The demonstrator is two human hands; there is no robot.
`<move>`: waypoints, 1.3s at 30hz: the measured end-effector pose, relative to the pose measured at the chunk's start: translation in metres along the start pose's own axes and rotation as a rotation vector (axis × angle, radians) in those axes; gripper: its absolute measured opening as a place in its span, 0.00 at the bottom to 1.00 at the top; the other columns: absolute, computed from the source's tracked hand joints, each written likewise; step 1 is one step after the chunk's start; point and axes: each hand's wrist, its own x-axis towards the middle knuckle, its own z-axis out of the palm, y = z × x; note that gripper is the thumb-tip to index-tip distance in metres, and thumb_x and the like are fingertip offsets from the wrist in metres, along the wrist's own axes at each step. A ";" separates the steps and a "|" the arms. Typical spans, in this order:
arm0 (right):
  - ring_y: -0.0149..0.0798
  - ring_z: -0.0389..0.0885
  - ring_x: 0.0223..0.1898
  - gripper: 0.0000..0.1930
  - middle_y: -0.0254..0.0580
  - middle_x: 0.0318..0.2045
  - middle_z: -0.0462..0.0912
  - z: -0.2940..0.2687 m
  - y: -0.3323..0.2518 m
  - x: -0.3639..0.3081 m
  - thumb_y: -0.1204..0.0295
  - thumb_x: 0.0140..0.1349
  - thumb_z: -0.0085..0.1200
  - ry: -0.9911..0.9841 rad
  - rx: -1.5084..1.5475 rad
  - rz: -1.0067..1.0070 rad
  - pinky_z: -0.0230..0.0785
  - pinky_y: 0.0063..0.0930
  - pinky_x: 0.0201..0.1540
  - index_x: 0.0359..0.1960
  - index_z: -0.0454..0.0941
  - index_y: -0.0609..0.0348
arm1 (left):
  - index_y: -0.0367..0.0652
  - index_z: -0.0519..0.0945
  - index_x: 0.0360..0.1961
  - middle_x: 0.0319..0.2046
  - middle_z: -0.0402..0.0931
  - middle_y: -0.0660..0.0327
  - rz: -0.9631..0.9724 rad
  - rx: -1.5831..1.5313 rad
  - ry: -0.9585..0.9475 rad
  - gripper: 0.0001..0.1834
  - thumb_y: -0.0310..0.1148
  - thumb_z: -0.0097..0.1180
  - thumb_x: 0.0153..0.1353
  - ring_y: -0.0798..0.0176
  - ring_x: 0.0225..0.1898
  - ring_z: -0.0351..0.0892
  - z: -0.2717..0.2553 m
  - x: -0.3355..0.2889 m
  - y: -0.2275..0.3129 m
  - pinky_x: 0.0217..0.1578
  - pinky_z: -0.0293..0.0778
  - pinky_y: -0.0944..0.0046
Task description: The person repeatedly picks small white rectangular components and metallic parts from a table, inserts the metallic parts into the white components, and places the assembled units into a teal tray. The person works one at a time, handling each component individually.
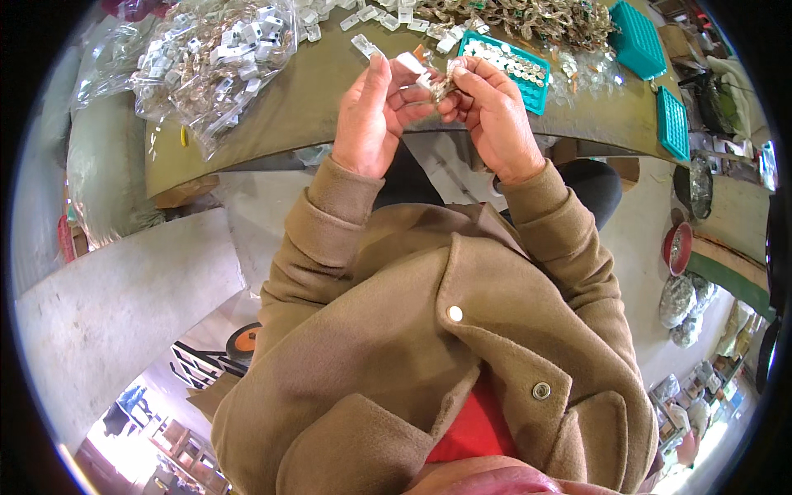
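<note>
Small parts, close work

The right grip [497,111] pinches one glinting part [443,88]; the left grip [368,120] curls beside one white piece [411,63] between them, its hold unclear to me. Joining seems under way, calling for careful alignment. Beyond the right grip, one tray [535,101] carries uncountable discs [505,59]; rightward, two more trays [638,39].

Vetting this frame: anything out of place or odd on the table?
Nothing looks clearly damaged. Slightly untidy: small clear pieces lie loose beside the teal tray of white pieces, and another teal tray sits at the right edge of the table, possibly overhanging; fisheye bend makes that uncertain.
</note>
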 end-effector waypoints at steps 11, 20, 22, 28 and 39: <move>0.26 0.78 0.24 0.03 0.34 0.29 0.80 -0.004 -0.004 -0.015 0.72 0.68 0.49 0.045 0.109 0.036 0.72 0.19 0.29 0.37 0.74 0.57 | 0.41 0.75 0.54 0.42 0.79 0.64 -0.186 -0.234 0.134 0.16 0.36 0.52 0.69 0.73 0.40 0.76 -0.008 -0.009 -0.007 0.36 0.73 0.74; 0.26 0.80 0.23 0.06 0.35 0.27 0.79 -0.009 0.005 -0.022 0.71 0.69 0.48 -0.082 0.132 0.205 0.76 0.20 0.26 0.39 0.74 0.60 | 0.37 0.73 0.52 0.29 0.65 0.70 -0.240 -0.267 -0.074 0.16 0.34 0.55 0.67 0.80 0.22 0.58 -0.006 -0.010 -0.010 0.19 0.58 0.79; 0.26 0.80 0.23 0.06 0.35 0.28 0.80 -0.010 0.005 -0.025 0.71 0.69 0.47 -0.095 0.132 0.225 0.76 0.19 0.26 0.39 0.74 0.61 | 0.37 0.74 0.52 0.32 0.68 0.69 -0.219 -0.263 -0.080 0.16 0.33 0.55 0.67 0.80 0.22 0.58 -0.004 -0.011 -0.011 0.19 0.58 0.80; 0.24 0.76 0.22 0.08 0.36 0.30 0.80 -0.014 0.004 -0.029 0.70 0.69 0.46 -0.072 0.260 0.286 0.76 0.20 0.25 0.38 0.75 0.61 | 0.41 0.76 0.51 0.46 0.75 0.64 -0.227 -0.250 -0.105 0.13 0.33 0.54 0.68 0.82 0.23 0.58 0.005 -0.016 -0.013 0.19 0.58 0.82; 0.23 0.79 0.29 0.12 0.38 0.37 0.81 -0.013 0.007 -0.041 0.72 0.68 0.50 0.066 -0.159 0.092 0.75 0.17 0.27 0.49 0.76 0.64 | 0.42 0.76 0.42 0.39 0.78 0.64 -0.245 -0.110 -0.011 0.08 0.36 0.53 0.69 0.83 0.24 0.64 0.014 -0.020 -0.020 0.19 0.61 0.82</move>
